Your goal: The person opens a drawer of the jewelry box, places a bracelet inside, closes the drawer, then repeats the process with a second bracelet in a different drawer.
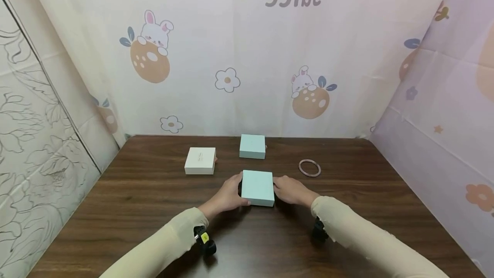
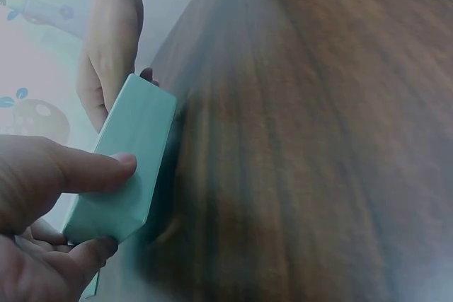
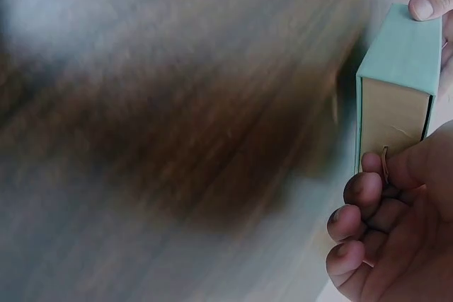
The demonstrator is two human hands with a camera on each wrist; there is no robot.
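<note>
Between the two hands is a mint-green box (image 1: 257, 187), near the middle of the table. My left hand (image 1: 231, 194) grips its left side, the thumb (image 2: 106, 171) lying on the green side wall and a finger under the corner. My right hand (image 1: 291, 190) is at the opposite side, where thumb and index finger pinch a small ribbon tab (image 3: 385, 163) on the box's tan end face (image 3: 393, 114). The other fingers of that hand are curled.
Farther back on the wooden table (image 1: 154, 209) stand a white box (image 1: 200, 161) at the left and another mint-green box (image 1: 252, 146) in the middle. A pale pink ring (image 1: 310, 168) lies at the right. A printed curtain (image 1: 231, 33) hangs behind.
</note>
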